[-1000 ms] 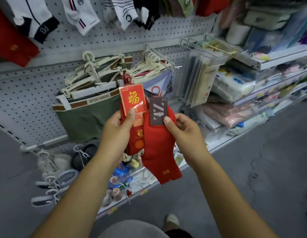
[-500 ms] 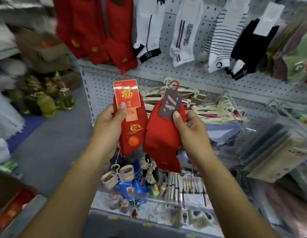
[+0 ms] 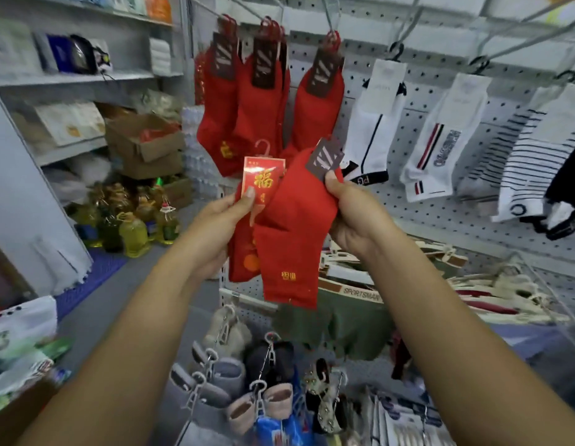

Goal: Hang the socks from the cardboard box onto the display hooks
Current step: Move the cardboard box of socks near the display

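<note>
Head view: both hands are raised in front of the pegboard (image 3: 440, 201), each gripping a pair of red socks.

Left hand (image 3: 221, 217) pinches the red card (image 3: 263, 178) with the gold character, thumb on the card face. Its sock pair (image 3: 241, 265) hangs below the hand, mostly hidden behind the other pair. The card's pink hanger (image 3: 263, 149) sticks up above the thumb, on no hook.

Right hand (image 3: 353, 217) pinches the second pair (image 3: 289, 239) near the top, thumb just under the dark label (image 3: 324, 159). The sock drops down and left of the hand, overlapping the front of the left pair. The two pairs touch between the hands.

Matching hung red socks (image 3: 257, 101) sit on the display hooks (image 3: 331, 17) above, their toes just behind the held labels. White socks (image 3: 373, 123) hang to the right.

Cardboard box (image 3: 144, 140) sits open on a shelf at the left, well apart from both hands.
</note>
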